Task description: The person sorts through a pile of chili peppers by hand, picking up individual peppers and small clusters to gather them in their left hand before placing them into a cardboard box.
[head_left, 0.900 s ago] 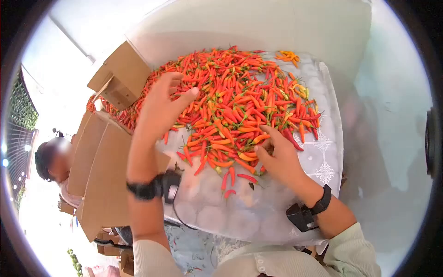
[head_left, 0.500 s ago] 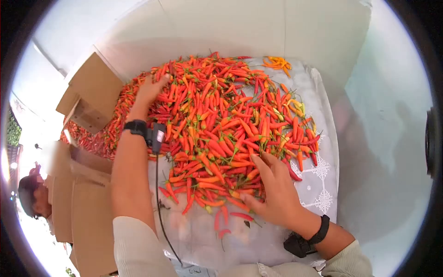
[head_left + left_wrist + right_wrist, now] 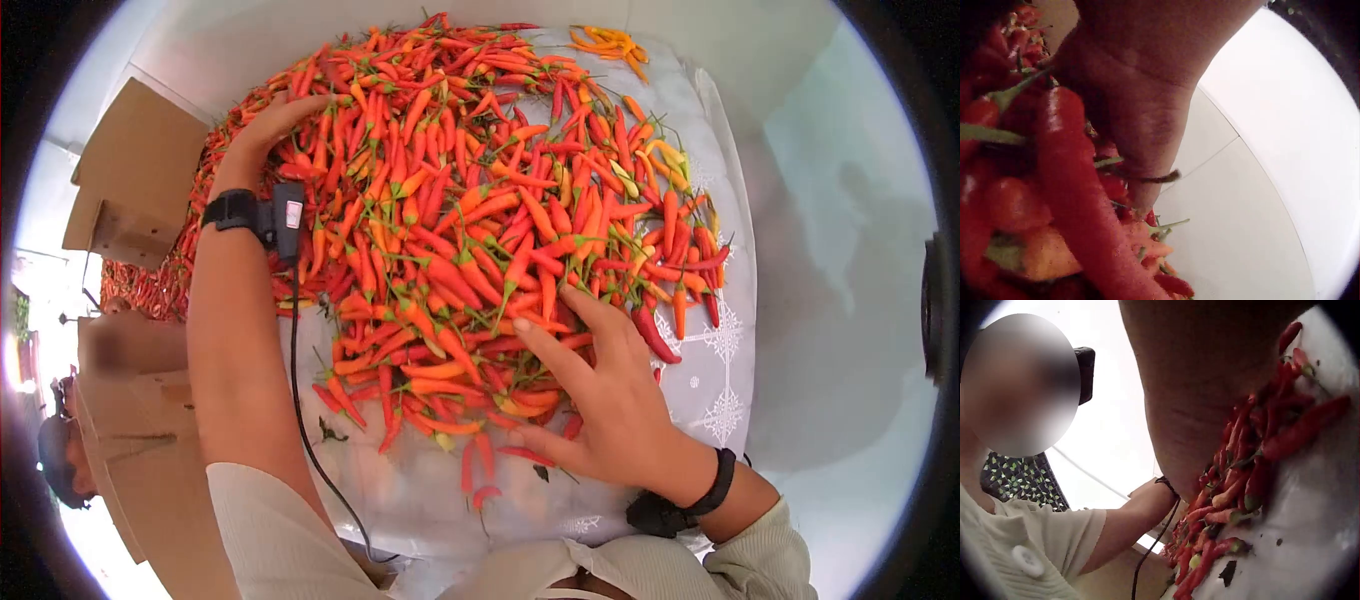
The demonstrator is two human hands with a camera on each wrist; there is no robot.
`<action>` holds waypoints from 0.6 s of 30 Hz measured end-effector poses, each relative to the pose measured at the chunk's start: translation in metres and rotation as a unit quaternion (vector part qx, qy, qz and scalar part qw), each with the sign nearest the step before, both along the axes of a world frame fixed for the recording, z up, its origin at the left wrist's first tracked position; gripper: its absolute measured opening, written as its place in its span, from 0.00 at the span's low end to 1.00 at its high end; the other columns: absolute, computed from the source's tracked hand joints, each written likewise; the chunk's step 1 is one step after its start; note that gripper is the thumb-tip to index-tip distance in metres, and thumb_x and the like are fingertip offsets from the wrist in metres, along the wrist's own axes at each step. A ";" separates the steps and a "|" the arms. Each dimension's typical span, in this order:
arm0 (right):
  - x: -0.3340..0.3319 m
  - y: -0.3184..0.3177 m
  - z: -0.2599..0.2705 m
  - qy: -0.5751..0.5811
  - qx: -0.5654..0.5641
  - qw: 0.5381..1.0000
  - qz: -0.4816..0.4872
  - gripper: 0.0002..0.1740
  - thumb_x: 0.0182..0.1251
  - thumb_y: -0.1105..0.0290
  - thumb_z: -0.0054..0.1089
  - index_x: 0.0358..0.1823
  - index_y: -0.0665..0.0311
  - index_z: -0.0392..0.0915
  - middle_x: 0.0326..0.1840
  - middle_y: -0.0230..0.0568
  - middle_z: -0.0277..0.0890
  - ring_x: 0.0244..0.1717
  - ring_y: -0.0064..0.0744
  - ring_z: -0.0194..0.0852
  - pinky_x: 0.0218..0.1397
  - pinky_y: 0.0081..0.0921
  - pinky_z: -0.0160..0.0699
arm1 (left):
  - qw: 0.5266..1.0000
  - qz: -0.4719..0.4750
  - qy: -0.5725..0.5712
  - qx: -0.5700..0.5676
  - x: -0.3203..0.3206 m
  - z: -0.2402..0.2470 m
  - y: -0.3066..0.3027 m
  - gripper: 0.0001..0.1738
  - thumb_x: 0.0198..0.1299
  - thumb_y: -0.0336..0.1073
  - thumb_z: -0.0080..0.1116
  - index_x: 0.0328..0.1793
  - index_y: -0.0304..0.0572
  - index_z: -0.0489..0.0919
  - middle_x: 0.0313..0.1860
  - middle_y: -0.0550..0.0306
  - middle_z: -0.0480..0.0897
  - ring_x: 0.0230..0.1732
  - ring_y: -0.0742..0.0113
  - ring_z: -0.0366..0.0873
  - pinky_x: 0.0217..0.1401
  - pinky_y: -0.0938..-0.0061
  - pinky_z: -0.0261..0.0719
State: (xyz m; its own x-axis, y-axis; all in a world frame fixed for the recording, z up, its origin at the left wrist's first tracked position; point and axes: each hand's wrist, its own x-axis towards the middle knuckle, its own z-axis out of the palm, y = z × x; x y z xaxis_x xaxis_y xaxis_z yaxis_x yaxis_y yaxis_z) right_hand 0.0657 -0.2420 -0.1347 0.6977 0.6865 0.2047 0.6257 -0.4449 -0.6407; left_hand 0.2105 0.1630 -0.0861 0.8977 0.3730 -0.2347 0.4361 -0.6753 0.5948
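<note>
A broad heap of red and orange chili peppers [image 3: 450, 200] with green stems covers most of the table. At the heap's far left edge in the head view, my left hand [image 3: 265, 130] reaches in among the chilies with its thumb straight; the other fingers are mostly hidden. Chilies [image 3: 1079, 187] lie right beside that hand [image 3: 1147, 112] in the left wrist view. My right hand [image 3: 625, 405] is spread at the near right edge of the heap, fingertips touching chilies. The right wrist view shows chilies [image 3: 1229, 494] beside that hand.
A white patterned tablecloth [image 3: 725, 330] shows along the right and near sides. Yellow-orange chilies [image 3: 610, 45] lie apart at the back. Cardboard boxes [image 3: 130, 170] stand at left, more chilies near them, with another person [image 3: 65, 460] behind. A cable [image 3: 297, 400] hangs from the left wrist.
My left hand has moved from above the heap down into its far left side. The right hand has come to rest spread at the near edge. The head view has shifted closer over the heap.
</note>
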 end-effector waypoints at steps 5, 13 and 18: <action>-0.004 0.002 -0.003 -0.036 0.009 0.999 -0.009 0.44 0.46 0.55 0.73 0.68 0.54 0.67 0.67 0.62 0.57 0.64 0.61 0.59 0.62 0.50 0.63 | 0.992 -0.049 -0.116 0.019 0.015 -0.053 0.036 0.45 0.45 0.58 0.67 0.66 0.37 0.69 0.44 0.55 0.79 0.41 0.68 0.75 0.46 0.70 0.73; -0.010 0.002 -0.007 -0.053 0.004 0.998 -0.028 0.41 0.51 0.56 0.71 0.67 0.58 0.65 0.66 0.61 0.57 0.64 0.60 0.59 0.65 0.48 0.61 | 0.990 -0.136 -0.025 -0.019 -0.026 -0.023 -0.035 0.41 0.47 0.58 0.65 0.62 0.39 0.73 0.42 0.59 0.81 0.42 0.70 0.74 0.47 0.74 0.70; -0.014 0.006 -0.011 -0.100 0.020 0.993 -0.064 0.41 0.49 0.53 0.71 0.65 0.59 0.67 0.64 0.60 0.62 0.63 0.54 0.63 0.60 0.47 0.65 | 0.991 -0.126 -0.042 -0.020 -0.071 0.011 -0.080 0.35 0.52 0.45 0.61 0.66 0.38 0.71 0.45 0.62 0.80 0.47 0.73 0.75 0.51 0.78 0.71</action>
State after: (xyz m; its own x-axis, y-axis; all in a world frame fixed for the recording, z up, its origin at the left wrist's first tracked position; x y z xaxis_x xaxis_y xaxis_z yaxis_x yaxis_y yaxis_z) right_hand 0.0516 -0.2358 -0.1453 0.7223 0.5826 0.3727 0.6812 -0.5062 -0.5289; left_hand 0.1395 0.0825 -0.0755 0.9782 0.1253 -0.1654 0.2037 -0.7313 0.6510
